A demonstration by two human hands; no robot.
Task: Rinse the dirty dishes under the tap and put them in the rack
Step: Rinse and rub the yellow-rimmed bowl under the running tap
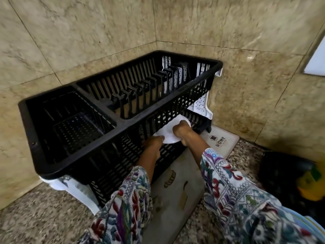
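A black plastic two-tier dish rack (pixel 73 166) with white legs stands in the corner of the counter. Its upper tier holds upright plate dividers and nothing else that I can see. A white plate (pixel 168 133) is partly inside the lower tier, below the upper basket's front edge. My left hand (pixel 153 144) grips the plate's near left rim. My right hand (pixel 182 131) holds its right side, fingers curled over the edge. The far part of the plate is hidden behind the rack's bars.
A pale mat printed "HOME" (pixel 219 140) lies under and in front of the rack on the speckled granite counter (pixel 44 213). Marble-tiled walls close the corner. A dark container with yellow items (pixel 309 184) sits at the right edge.
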